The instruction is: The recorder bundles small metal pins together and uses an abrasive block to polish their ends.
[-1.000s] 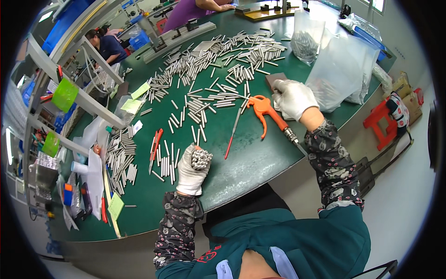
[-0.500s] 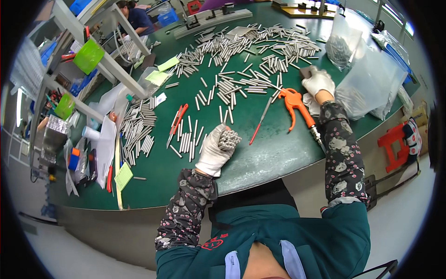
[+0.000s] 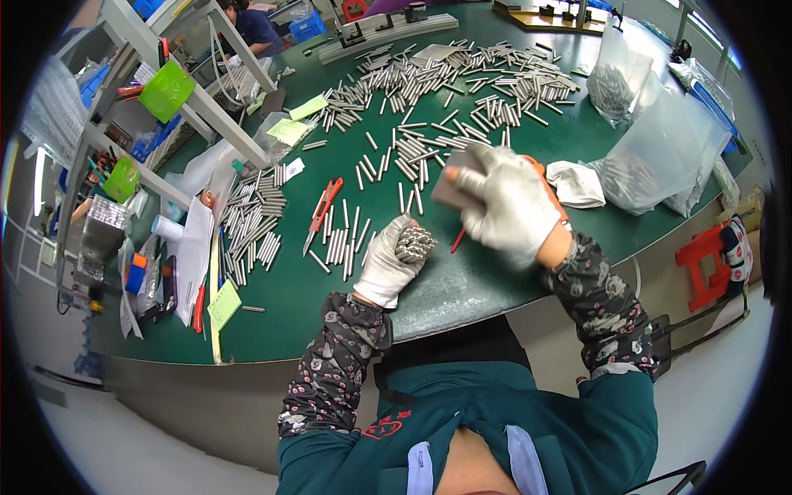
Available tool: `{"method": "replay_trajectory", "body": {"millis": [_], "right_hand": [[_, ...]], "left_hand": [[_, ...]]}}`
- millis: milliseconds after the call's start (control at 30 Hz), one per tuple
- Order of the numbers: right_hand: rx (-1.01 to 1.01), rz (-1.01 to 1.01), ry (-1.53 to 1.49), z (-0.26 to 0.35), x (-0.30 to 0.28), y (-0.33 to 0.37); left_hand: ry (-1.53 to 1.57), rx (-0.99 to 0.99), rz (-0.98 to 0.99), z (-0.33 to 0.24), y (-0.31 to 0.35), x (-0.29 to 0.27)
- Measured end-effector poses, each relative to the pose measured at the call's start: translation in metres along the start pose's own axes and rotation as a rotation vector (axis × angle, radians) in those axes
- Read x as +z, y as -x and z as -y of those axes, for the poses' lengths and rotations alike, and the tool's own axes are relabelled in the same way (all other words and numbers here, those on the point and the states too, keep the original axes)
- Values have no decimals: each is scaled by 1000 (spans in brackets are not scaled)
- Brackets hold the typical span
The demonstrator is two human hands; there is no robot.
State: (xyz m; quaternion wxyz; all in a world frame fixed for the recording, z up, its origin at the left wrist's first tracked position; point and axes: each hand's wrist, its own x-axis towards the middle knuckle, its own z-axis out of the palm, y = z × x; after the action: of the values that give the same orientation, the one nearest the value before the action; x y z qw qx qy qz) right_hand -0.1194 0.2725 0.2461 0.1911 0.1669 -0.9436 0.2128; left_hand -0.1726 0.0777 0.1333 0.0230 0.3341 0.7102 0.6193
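My gloved left hand point(image 3: 382, 271) is closed round a bundle of short metal pins point(image 3: 415, 244), their ends facing up, just above the near part of the green table. To its right, my gloved right hand point(image 3: 516, 206) grips a flat brownish-grey pad point(image 3: 454, 186), held over the table a little apart from the bundle. Behind that hand an orange air blow gun point(image 3: 551, 191) is mostly hidden, and only a red tip of a slim tool point(image 3: 457, 241) shows below the pad. Several loose pins point(image 3: 337, 247) lie left of my left hand, next to a red utility knife point(image 3: 323, 213).
Many metal pins point(image 3: 396, 87) spread across the far table, with another heap point(image 3: 247, 219) at left. A white cloth point(image 3: 576, 184) and clear bags of pins point(image 3: 635, 169) lie at right. Grey shelving point(image 3: 223, 124) stands left; a person point(image 3: 252, 31) sits beyond.
My right hand has moved left and nearer from beside the bags, bringing the pad close to the bundle and uncovering the white cloth. My left hand still holds the pins.
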Motion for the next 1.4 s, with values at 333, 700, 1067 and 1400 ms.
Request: {"method": "replay_trajectory", "body": {"millis": [333,700,1067,1400], "right_hand": [[-100,-136,-41,0,0,6],[-288,84,-256,6,2,7],[78,-27,-43,-15,-4,1],[-183,79,-211,4,-2,6]], "left_hand": [[-96,61,22,-4,2,2],[154,-110,42,-4,-1,1],[-121,55,11,-15,-3,8],[297,-161,67,-7,-2,4]]}}
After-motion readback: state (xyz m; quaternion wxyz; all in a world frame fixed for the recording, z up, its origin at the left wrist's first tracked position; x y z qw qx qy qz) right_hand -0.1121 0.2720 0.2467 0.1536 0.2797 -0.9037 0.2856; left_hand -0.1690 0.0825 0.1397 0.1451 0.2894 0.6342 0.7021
